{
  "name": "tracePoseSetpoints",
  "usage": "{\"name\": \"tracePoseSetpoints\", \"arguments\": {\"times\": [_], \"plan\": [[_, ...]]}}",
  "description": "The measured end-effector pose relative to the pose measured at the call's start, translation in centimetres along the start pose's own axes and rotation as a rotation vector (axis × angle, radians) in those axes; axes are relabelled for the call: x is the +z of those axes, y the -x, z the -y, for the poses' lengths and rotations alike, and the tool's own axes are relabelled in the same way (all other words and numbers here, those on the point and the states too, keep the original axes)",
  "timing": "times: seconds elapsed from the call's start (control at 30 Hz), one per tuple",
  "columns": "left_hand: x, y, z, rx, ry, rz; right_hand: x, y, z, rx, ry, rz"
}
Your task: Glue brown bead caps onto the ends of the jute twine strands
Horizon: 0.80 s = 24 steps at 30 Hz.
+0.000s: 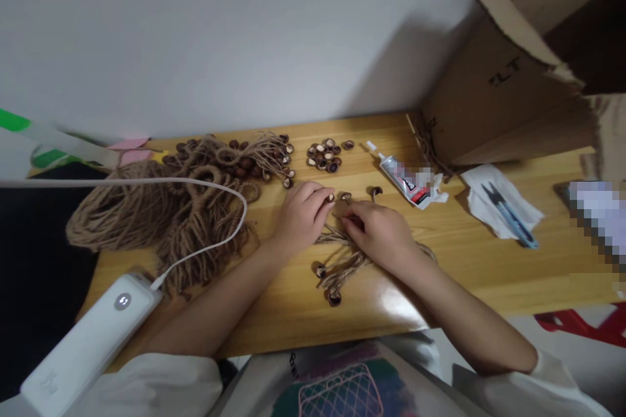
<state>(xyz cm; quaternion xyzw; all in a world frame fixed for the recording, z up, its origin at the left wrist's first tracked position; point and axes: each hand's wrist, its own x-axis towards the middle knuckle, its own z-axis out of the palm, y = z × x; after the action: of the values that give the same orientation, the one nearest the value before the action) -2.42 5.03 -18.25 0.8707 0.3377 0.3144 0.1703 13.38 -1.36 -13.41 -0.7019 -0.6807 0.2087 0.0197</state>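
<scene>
My left hand (302, 215) rests on the wooden table (479, 260), fingers pinched round a small brown nut shell cap (331, 197) tied to twine. My right hand (379, 231) lies just right of it, fingers curled over a bundle of jute twine pieces (337, 260) that end in shell caps. Two more caps (346, 196) lie just beyond my fingertips. A small heap of loose shell caps (325, 155) sits farther back.
A big tangle of jute cord and finished twine pieces (186, 208) covers the left of the table. A glue tube (403, 176), snips on a white tissue (506, 212), a cardboard box (513, 71), and a white power bank (83, 345) with its cable surround the work area.
</scene>
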Motion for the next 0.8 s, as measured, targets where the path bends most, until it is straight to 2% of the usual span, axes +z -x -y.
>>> {"name": "tracePoseSetpoints", "arguments": {"times": [0.13, 0.27, 0.37, 0.5, 0.7, 0.8], "plan": [[0.03, 0.03, 0.01, 0.016, -0.019, 0.021, -0.01, -0.01, -0.02, 0.000, -0.005, -0.006], [0.04, 0.05, 0.02, 0.014, -0.024, -0.026, 0.00, -0.09, 0.02, 0.004, 0.004, 0.003], [0.02, 0.04, 0.01, 0.013, -0.034, 0.011, 0.05, -0.08, 0.03, -0.003, -0.004, 0.001], [0.06, 0.02, 0.05, 0.018, -0.045, -0.028, 0.08, -0.04, -0.01, -0.003, -0.005, 0.003], [0.08, -0.01, 0.09, 0.002, -0.055, -0.016, 0.09, 0.04, 0.02, 0.003, -0.004, 0.008], [0.05, -0.04, 0.08, -0.015, -0.056, 0.032, 0.03, 0.04, 0.09, 0.010, -0.001, 0.012]]}}
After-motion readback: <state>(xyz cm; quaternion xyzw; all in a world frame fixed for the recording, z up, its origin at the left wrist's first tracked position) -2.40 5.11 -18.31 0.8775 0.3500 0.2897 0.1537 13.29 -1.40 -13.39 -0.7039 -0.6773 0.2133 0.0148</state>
